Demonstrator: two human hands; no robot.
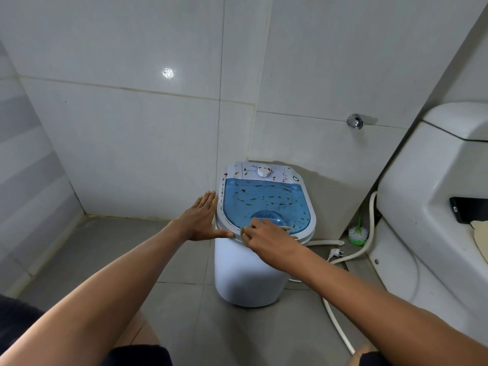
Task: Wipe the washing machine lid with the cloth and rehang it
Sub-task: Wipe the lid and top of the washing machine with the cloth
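A: Low in the frame, two bare arms reach up toward the middle. What is the right hand (266, 240) doing?

B: Its grip is curled round a small tan cloth (286, 229). The cloth sits pressed on the near edge of the washing machine lid (266, 204), just right of the middle of the frame.

A: And the left hand (202, 216)?

B: Its grip is let go. The fingers are straight and flat against the left side of the washing machine (245, 276), with the thumb along the front rim.

A: Is the lid dirty?

B: Yes. The blue see-through lid has lots of little brown marks on it. The white panel behind it has some too, around the round knob (263, 172).

A: What is on the right of the frame?

B: A white hose (340, 331) lies on the grey floor, next to a plug (335, 252). Further back there is a green and white brush (357, 232). A big white toilet tank (422, 202) fills the right edge, and a dark phone (467, 210) lies on it.

A: And at the back?

B: White wall tiles, with a shiny tap (355, 121) in the upper right.
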